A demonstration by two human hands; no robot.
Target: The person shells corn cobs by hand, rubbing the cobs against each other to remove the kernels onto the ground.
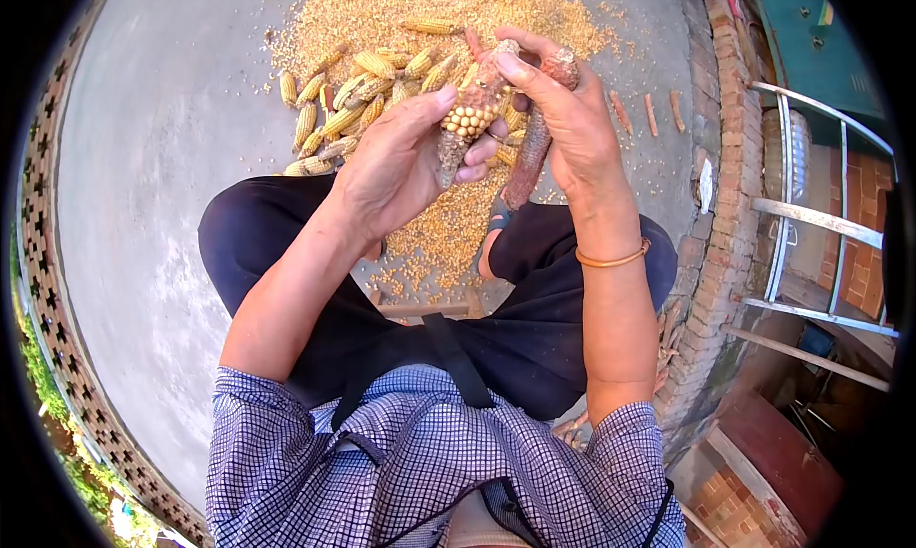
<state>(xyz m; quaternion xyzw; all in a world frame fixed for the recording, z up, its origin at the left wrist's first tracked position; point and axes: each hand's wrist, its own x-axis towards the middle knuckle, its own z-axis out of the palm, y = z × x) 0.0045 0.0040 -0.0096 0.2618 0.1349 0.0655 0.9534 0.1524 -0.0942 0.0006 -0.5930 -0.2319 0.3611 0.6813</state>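
My left hand (391, 162) is closed around a partly shelled corn cob (466, 121). A patch of yellow kernels remains on the cob's middle, while its two ends are stripped. In my right hand (582, 128) is a bare reddish corncob (530, 162), slanting downward, its upper end by my fingers. My right thumb and fingertips also touch the upper end of the partly shelled cob. Below and beyond my hands lies a heap of unshelled corn ears (348, 104). Loose kernels (420, 0) spread widely behind it.
More kernels (429, 238) lie between my feet, near a wooden bar (420, 310). Several bare cobs (651, 115) rest on the concrete floor (162, 138) at right. A low brick edge (730, 166) runs along the right, with a metal frame (821, 216) beyond it.
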